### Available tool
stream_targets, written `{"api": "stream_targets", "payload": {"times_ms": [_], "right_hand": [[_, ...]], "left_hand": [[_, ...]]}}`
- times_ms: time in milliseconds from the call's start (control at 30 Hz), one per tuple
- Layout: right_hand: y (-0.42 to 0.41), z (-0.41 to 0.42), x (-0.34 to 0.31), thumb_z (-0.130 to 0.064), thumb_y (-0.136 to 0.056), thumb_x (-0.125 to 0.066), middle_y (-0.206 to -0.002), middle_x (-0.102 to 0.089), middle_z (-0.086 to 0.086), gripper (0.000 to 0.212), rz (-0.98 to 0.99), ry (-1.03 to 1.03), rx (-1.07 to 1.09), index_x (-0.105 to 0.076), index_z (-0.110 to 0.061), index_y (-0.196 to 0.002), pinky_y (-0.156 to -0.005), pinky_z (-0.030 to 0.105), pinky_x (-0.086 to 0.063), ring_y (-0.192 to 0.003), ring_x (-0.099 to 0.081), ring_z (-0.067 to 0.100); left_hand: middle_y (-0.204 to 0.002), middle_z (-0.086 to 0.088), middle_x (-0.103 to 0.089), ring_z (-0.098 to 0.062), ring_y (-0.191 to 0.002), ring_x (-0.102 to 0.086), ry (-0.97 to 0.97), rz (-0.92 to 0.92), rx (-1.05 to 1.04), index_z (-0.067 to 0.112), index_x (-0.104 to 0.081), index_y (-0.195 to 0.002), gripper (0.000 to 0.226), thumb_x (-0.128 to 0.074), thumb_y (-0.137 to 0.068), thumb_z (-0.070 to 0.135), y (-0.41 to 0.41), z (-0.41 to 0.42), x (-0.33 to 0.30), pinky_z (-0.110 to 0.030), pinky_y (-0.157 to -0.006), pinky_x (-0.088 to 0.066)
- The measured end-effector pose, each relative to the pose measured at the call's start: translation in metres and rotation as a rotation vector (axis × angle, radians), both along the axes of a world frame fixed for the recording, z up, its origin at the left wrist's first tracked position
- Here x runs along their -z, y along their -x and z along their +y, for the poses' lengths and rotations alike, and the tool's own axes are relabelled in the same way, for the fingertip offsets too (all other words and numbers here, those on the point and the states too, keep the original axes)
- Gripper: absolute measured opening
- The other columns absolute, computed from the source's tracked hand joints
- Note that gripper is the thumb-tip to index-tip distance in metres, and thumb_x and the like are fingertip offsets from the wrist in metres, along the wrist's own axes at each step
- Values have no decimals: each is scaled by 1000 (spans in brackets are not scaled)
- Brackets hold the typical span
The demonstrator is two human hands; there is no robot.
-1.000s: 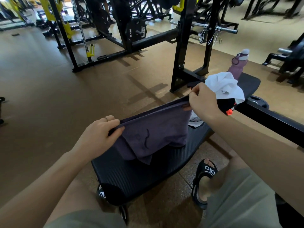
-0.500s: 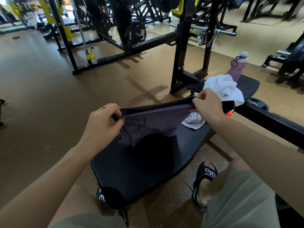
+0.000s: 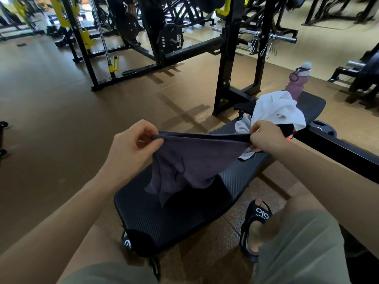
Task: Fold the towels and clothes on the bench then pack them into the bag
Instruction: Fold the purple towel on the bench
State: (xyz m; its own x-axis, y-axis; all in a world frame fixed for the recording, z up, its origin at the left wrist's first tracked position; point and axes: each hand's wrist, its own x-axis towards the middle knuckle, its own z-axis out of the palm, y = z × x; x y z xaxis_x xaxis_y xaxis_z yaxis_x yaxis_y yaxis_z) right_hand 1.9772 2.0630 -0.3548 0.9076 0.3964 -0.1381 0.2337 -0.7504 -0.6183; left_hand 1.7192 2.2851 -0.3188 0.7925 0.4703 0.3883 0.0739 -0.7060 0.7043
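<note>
Since half a second ago the purple cloth (image 3: 190,160) has been lifted a little higher and pulled straighter, its top edge now a taut line between the two hands, and its lower part hangs further down over the tabletop (image 3: 235,177).

The black ribbed tabletop runs from the person's knees away to the upper right, with a black weight rack (image 3: 225,58) standing on the brown floor (image 3: 51,119) behind it. The purple cloth hangs in the air above the near half of the tabletop, its lowest corner close to the padding; whether it touches cannot be told. A white towel (image 3: 276,109) lies bunched on the far half, draped over something black with a bit of orange, and a pale grey piece of cloth (image 3: 244,124) sits just beside it. A pink bottle (image 3: 297,83) stands upright at the far end.

The left hand (image 3: 131,150) has its grip pinching the cloth's left top corner between thumb and curled fingers. The right hand (image 3: 266,136) has its grip pinching the right top corner the same way.
</note>
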Motion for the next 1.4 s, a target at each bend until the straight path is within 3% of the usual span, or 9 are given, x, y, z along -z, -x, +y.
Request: {"api": "stream_targets", "payload": {"times_ms": [67,167,333,533,733,933,1033,1200,1400], "right_hand": [[13,6,-3,-9,-81,-48,-93,-67,15,23,-123,180,-187,-66,1,-94,-75,45,-55,-94,-62,39],[52,29,-15,-9,-83,-58,-98,-59,-17,30,-53,-205,-429,-60,-23,-110,-84,27,-49,-103,-56,13],[102,65,-44,3,-83,-60,-110,-73,4,42,368,-621,-653,-61,-13,-122,-100,31,-51,-111,-66,16],[114,68,-41,-9,-85,-64,-106,-70,20,21,337,-590,-677,-67,-5,-106,-100,50,-51,-104,-67,32],[116,64,-46,-1,-90,-63,-99,-69,21,9,271,-545,-708,-69,-1,-97,-86,41,-55,-86,-63,15],[112,68,-45,-6,-94,-61,-90,-70,14,6,145,-541,-709,-67,-8,-92,-85,48,-54,-81,-64,20],[109,69,-45,-6,-95,-58,-83,-66,9,9,-5,-549,-680,-63,-13,-96,-73,39,-53,-73,-60,19],[108,64,-52,4,-90,-48,-80,-60,-10,30,-284,-401,-849,-66,-18,-100,-69,10,-37,-75,-53,1],[104,63,-60,-8,-79,-61,-79,-64,-9,18,-422,-327,-906,-69,-18,-91,-66,25,-47,-73,-59,8]], "left_hand": [[-83,1,-66,-22,-80,-64,47,-17,19,17,-64,-90,10,-72,-91,11,-4,-6,-1,-35,-72,-54],[-79,-2,-65,-25,-75,-61,92,-23,75,17,-62,-91,11,-73,-91,14,-11,-18,-3,-27,-68,-49],[-71,-3,-63,-14,-61,-53,112,9,150,19,-58,-93,20,-77,-88,15,-13,-25,-5,-20,-62,-43],[-67,-2,-61,-3,-57,-49,72,33,120,15,-55,-87,27,-81,-84,16,-6,-28,-8,-14,-58,-41],[-68,0,-64,-6,-58,-54,18,39,92,14,-53,-86,31,-84,-81,17,-6,-28,-5,-12,-58,-42],[-75,2,-67,-16,-70,-65,3,28,100,21,-52,-90,29,-81,-84,23,-1,-28,0,-31,-66,-55],[-83,4,-65,-18,-79,-65,6,37,137,20,-54,-95,22,-74,-89,12,2,-29,7,-39,-74,-55],[-84,9,-65,-9,-79,-66,39,10,109,16,-57,-95,21,-73,-88,4,2,-30,9,-25,-72,-57],[-80,5,-67,-13,-77,-66,12,-3,88,17,-62,-91,18,-79,-86,14,0,-28,7,-27,-69,-54]]}}
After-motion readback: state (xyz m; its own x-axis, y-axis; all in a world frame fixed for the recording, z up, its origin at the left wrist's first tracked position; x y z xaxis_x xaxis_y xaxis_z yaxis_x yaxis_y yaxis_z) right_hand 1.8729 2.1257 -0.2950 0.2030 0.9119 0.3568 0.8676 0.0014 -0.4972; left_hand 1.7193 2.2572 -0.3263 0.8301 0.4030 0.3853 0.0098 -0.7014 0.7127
